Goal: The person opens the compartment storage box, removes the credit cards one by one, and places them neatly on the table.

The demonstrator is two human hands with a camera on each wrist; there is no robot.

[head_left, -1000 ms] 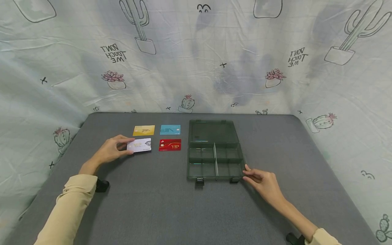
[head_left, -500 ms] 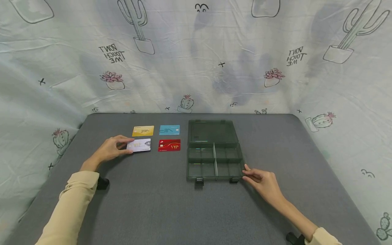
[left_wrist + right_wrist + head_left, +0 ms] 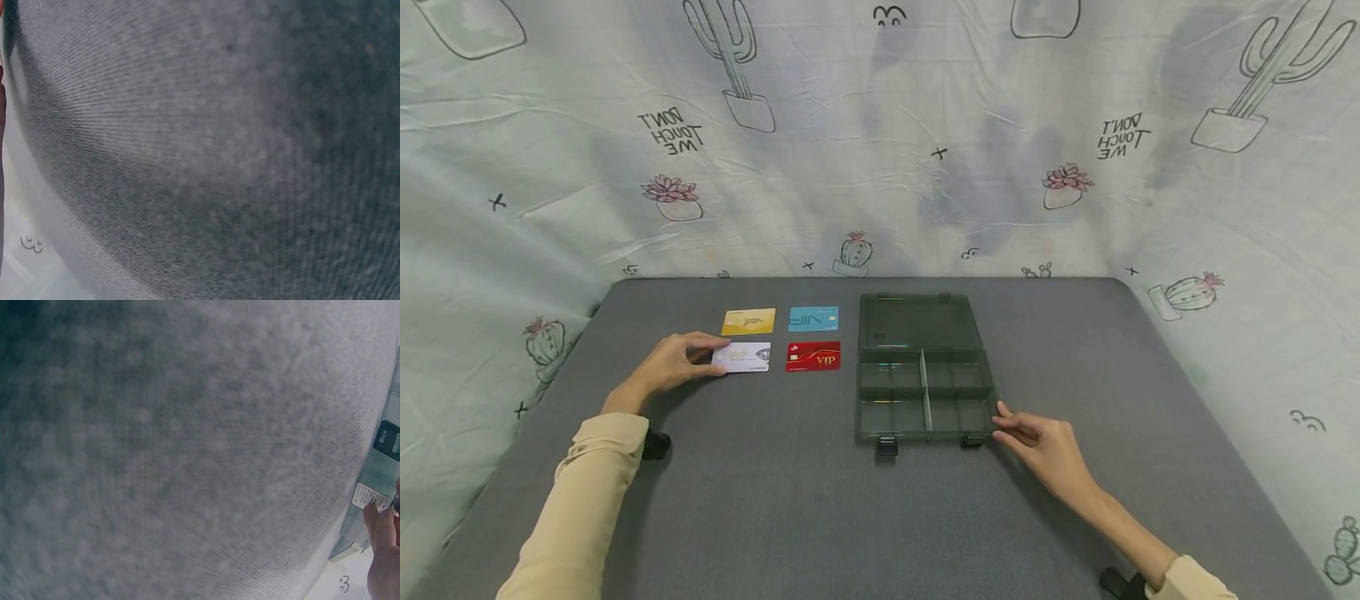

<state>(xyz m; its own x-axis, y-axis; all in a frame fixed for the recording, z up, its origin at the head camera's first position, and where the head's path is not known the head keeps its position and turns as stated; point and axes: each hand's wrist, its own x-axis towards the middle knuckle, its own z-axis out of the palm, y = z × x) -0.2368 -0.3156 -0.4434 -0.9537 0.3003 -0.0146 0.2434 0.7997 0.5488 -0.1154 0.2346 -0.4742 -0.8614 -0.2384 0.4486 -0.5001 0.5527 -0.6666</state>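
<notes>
In the head view my left hand (image 3: 672,363) pinches the left end of a white VIP card (image 3: 745,357), thumb at its lower corner and a finger at its upper one. The card appears to lie flat on the grey table. To the right sits a dark green see-through plastic box (image 3: 917,321), its lid laid back and its tray split into several compartments. My right hand (image 3: 1051,450) holds the box at its front right corner. In the right wrist view, fingertips (image 3: 386,528) touch the box's side near a white label (image 3: 369,497). Only a sliver of the left hand shows in the left wrist view.
Behind the white card lie a yellow card (image 3: 748,322) and a blue card (image 3: 813,318); a red VIP card (image 3: 813,356) lies to its right. Two dark latches (image 3: 887,446) stick out from the box's front. A cactus-print cloth (image 3: 880,192) hangs behind the grey table (image 3: 820,517).
The white card has come down slightly, and the dark gap under its front edge has gone. The left hand keeps its pinch. The right hand and the box stay put as the view shifts a little.
</notes>
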